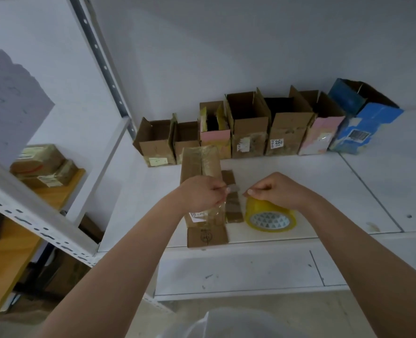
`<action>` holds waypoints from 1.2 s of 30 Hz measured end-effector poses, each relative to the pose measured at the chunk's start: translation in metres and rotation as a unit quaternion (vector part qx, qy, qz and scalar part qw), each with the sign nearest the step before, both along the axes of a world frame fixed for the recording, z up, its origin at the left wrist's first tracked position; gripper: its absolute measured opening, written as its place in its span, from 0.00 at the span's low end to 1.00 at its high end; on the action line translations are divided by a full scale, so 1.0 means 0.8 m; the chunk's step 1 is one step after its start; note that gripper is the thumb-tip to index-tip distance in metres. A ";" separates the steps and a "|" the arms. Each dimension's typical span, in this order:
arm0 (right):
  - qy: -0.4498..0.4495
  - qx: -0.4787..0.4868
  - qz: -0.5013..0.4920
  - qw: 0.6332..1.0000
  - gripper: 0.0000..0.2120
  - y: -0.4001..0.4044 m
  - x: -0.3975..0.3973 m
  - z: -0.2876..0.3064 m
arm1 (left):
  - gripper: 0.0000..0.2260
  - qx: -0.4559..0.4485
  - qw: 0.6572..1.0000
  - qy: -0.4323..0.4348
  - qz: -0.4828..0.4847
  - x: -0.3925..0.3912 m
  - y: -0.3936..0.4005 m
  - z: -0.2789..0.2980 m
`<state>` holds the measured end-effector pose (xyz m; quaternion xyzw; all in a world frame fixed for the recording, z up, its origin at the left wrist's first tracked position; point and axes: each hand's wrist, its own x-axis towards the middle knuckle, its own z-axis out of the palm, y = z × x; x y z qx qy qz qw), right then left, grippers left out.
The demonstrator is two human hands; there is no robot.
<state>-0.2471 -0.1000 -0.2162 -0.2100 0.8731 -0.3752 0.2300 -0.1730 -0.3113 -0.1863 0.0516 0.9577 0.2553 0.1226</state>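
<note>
Bare to the lower edge of the frame, both the left forearm (128, 252) and the right forearm (348, 240): slim, smooth, uncovered along the whole visible length, and broadened toward the corners by the wide lens. Likewise uncovered, the left hand (199, 191) and the right hand (272, 189). Soft knuckle ridges across the back of each. Short, rounded fingernails, pale at the thumb tips. At the bottom middle, a grey-white fold (226, 323), blurred and cut by the edge: perhaps the front of a light garment, though too soft to tell for sure.
</note>
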 end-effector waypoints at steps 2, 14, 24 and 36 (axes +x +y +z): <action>0.050 0.029 -0.007 0.998 0.09 -0.002 0.002 0.001 | 0.17 -0.076 0.997 -0.001 -0.026 -0.004 0.009 0.009; 0.124 0.049 -0.090 0.987 0.13 0.014 0.022 -0.007 | 0.16 -0.182 0.983 -0.020 0.022 -0.013 0.026 0.014; 0.100 -0.086 -0.157 0.979 0.08 0.042 0.031 0.001 | 0.18 -0.137 0.969 0.074 0.192 -0.008 0.036 -0.003; 0.319 -0.063 -0.229 0.917 0.12 0.021 0.041 -0.002 | 0.11 0.383 0.878 0.030 0.286 0.013 0.127 -0.009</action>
